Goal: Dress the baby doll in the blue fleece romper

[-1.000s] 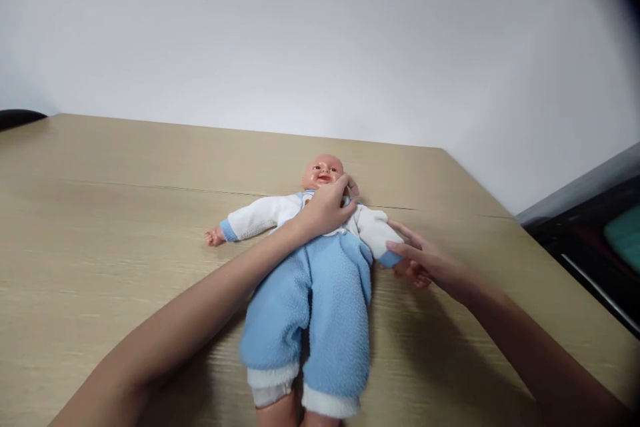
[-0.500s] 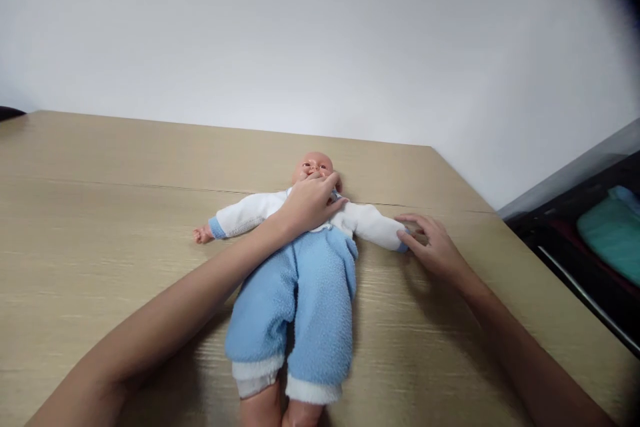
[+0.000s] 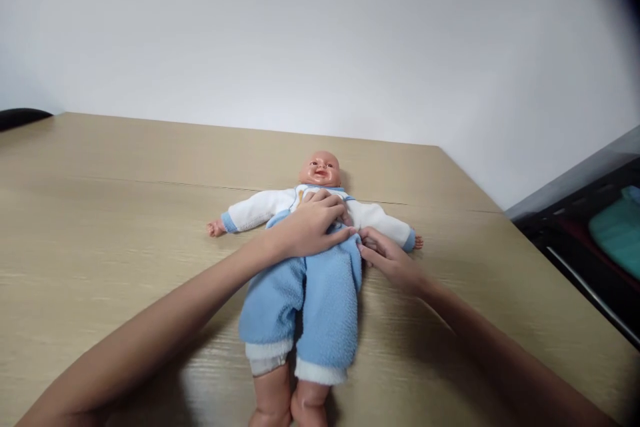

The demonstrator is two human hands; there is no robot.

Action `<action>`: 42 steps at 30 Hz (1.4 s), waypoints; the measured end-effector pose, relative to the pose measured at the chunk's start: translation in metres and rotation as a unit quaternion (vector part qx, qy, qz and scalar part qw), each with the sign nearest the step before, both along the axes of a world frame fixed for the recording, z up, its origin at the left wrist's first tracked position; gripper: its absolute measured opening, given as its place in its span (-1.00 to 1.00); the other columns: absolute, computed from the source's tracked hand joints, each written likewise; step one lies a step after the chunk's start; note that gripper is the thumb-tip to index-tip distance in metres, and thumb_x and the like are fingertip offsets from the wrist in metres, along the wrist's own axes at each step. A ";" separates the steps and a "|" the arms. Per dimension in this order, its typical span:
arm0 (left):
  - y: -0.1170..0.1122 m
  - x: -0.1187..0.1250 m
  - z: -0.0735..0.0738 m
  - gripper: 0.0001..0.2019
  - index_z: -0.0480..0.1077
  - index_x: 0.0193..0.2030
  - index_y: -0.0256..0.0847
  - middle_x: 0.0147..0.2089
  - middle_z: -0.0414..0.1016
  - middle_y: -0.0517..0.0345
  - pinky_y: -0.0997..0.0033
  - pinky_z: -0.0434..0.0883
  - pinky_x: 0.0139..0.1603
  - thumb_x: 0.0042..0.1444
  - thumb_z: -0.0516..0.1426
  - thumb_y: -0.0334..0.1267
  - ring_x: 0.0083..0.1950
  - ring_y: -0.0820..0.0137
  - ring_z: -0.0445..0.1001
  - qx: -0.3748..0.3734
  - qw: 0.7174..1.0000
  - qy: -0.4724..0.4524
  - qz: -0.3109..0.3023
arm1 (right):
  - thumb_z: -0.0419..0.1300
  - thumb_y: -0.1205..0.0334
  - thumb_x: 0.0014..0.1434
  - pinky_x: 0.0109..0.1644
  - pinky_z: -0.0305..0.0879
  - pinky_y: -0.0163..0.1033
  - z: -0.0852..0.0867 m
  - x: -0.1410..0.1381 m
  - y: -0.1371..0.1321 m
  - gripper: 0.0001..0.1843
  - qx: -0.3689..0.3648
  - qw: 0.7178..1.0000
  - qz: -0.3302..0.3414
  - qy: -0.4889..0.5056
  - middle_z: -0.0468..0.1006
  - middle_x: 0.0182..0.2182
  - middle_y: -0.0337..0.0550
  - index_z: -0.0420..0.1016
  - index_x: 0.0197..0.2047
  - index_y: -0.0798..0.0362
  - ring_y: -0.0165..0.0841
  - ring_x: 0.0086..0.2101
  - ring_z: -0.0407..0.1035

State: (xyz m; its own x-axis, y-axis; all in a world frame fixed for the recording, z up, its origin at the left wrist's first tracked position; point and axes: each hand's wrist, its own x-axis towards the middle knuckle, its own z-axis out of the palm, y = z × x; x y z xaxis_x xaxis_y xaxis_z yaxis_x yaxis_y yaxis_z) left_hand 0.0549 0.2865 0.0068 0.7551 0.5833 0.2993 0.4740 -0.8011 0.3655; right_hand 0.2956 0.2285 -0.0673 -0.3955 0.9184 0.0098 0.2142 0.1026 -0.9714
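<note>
the doll (image 3: 327,293) lay face up, the table (image 3: 150,153) beneath it, my left hand (image 3: 313,223) on its chest, thumb apart from fingers, my right hand (image 3: 390,260) pinching its blue trousers (image 3: 273,313) at the waist

Bald doll (image 3: 323,273) in blue-and-white clothes (image 3: 331,320), face-up, arms (image 3: 260,209) outspread

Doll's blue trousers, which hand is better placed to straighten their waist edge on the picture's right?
Probably your right hand: its fingers are at that edge of the trousers, while your left hand lies mostly across the front, farther in.
</note>
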 end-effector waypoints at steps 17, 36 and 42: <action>0.006 0.018 -0.008 -0.85 0.44 0.01 -0.20 -0.19 0.52 0.17 0.22 0.33 -0.05 0.34 0.16 -0.28 -0.17 0.28 0.49 -0.120 0.987 -0.100 0.048 | 0.19 0.04 0.48 -0.26 0.32 -0.13 -0.008 0.007 -0.001 -0.81 0.169 0.966 -0.131 -0.145 0.46 -0.32 -0.23 0.41 0.02 -0.06 -0.27 -0.37 0.38; 0.039 0.063 -0.010 -0.32 0.33 0.33 -0.28 0.31 0.47 -0.24 -0.04 0.35 0.30 0.20 0.42 -0.03 0.28 -0.05 0.40 -0.010 0.998 0.052 -0.033 | 0.55 -0.15 0.08 -0.05 0.55 0.04 0.015 0.071 -0.005 -0.40 0.174 0.932 -0.285 -0.142 0.66 -0.10 -0.02 0.53 0.07 -0.04 -0.06 -0.15 0.57; 0.039 0.059 -0.020 -0.37 0.36 0.28 -0.23 0.21 0.55 -0.15 -0.01 0.37 0.25 0.11 0.41 -0.11 0.20 -0.03 0.46 0.016 0.999 0.022 -0.020 | 0.56 -0.13 0.12 -0.04 0.56 -0.03 0.020 0.039 -0.020 -0.42 0.176 0.934 -0.310 -0.021 0.58 -0.06 -0.07 0.46 0.06 -0.10 -0.14 -0.15 0.52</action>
State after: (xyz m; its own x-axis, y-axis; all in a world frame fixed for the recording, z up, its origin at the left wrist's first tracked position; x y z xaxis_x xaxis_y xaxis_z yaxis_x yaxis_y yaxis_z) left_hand 0.1140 0.3251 -0.0137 0.7907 0.5431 0.2825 0.4566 -0.8306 0.3187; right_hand 0.3351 0.2083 -0.0472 0.2045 0.9140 0.3503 0.3760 0.2571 -0.8902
